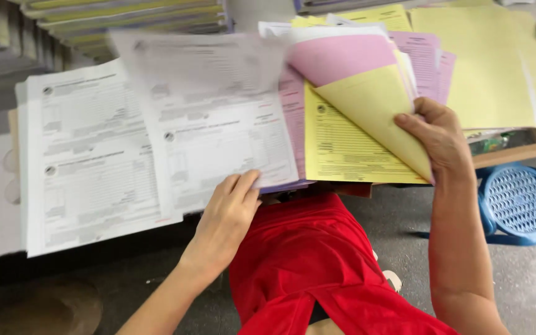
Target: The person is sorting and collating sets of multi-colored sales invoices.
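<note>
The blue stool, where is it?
In the head view, the blue stool stands on the grey floor at the right edge, just right of the right hand's forearm, below the yellow paper stack.

- Below us we see a grey concrete floor point(528, 285), mottled and dull in soft, even light.
- At the right we find a blue plastic stool point(519, 201) with a perforated seat, standing on that floor.
- A wooden worktop point(522, 152) edge runs above the stool.
- At the upper left we make out stacked paper reams point(125, 18).
</note>
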